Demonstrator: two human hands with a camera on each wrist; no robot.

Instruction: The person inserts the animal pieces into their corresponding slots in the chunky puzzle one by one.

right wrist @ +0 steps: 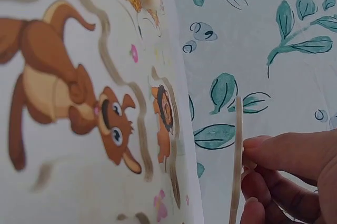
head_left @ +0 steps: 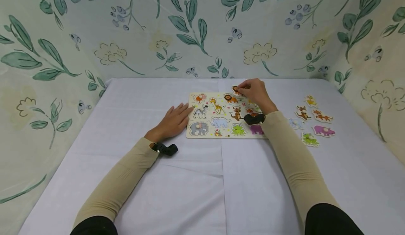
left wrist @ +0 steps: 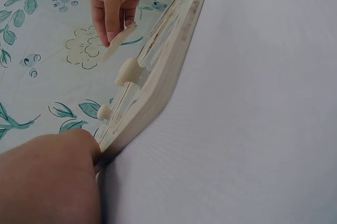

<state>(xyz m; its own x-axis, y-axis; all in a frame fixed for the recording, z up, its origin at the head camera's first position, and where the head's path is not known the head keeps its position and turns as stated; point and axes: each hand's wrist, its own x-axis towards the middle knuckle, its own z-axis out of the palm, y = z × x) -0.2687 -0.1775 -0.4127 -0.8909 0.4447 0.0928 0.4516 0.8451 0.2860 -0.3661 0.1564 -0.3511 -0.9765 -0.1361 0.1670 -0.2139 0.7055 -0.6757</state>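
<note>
A wooden animal puzzle board lies on the white-covered table. The left hand rests with straight fingers at the board's left edge, its fingertips touching it. Above the board's far edge, the right hand pinches a lion puzzle piece by its knob. The right wrist view shows that piece edge-on, apart from the board. Just below it in the head view is the lion outline on the board. Knobbed pieces such as the elephant and giraffe sit in the board. The right forearm hides the board's right end.
Right of the board lie several loose pieces: a yellow one, a kangaroo, a tiger, a pale blue one, a purple hippo and a frog. Leaf-patterned cloth stands behind the table.
</note>
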